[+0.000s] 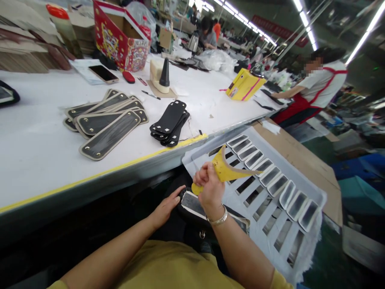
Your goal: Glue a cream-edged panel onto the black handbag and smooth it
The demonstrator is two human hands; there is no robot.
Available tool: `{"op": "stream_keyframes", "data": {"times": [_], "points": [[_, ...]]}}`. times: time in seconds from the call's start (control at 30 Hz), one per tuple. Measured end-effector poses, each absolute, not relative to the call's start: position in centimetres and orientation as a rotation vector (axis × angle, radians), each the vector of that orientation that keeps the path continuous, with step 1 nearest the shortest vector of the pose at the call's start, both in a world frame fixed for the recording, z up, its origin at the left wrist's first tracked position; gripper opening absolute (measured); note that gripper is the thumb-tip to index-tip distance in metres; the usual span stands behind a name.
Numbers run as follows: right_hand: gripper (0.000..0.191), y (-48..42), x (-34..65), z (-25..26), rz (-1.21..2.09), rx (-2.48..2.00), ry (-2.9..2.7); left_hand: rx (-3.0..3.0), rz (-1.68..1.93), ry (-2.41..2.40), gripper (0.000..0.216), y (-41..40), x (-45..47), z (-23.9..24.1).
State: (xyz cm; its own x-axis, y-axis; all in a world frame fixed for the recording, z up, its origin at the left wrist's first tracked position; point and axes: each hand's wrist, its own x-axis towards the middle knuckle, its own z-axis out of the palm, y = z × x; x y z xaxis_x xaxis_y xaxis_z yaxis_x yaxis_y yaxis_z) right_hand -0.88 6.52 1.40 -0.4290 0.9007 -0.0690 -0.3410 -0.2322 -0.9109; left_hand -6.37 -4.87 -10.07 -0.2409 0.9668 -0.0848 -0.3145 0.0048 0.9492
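Note:
My right hand (210, 186) is closed around a yellow curved piece (227, 168) with a flared, pointed end and a pale edge. Its small rounded end sticks out below my fist, and I cannot make out its exact kind. Under that hand, across my lap, lies a long black padded piece (192, 203) with a grey panel and pale border; my right forearm hides part of it. My left hand (167, 206) grips the near-left end of this padded piece, thumb and fingertips at its rim.
Dark strips with beige edging (110, 134) and stacked black strips (170, 120) lie on the white table (39, 148). A slotted grey tray (320, 196) at right carries a row of small bordered panels (272, 180). Farther off, a person (321, 84) in a red apron works by the table.

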Motion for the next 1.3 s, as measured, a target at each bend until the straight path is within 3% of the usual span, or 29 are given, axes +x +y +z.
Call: {"op": "stream_keyframes", "data": {"times": [0.37,0.7,1.3], "points": [[0.033,7.0,-1.8,-0.9,1.809,-0.905,-1.246,0.941,1.482,1.411,0.049,-4.4,-6.5,-8.7],[0.038,7.6,-2.1,-1.6,1.884,-0.914,-1.214,0.478,1.533,1.125,0.044,-2.4,-6.6,-8.0],[0.021,5.9,-1.3,-1.2,1.749,-0.871,-1.602,0.459,1.523,1.151,0.038,-2.3,-6.9,-6.6]]}}
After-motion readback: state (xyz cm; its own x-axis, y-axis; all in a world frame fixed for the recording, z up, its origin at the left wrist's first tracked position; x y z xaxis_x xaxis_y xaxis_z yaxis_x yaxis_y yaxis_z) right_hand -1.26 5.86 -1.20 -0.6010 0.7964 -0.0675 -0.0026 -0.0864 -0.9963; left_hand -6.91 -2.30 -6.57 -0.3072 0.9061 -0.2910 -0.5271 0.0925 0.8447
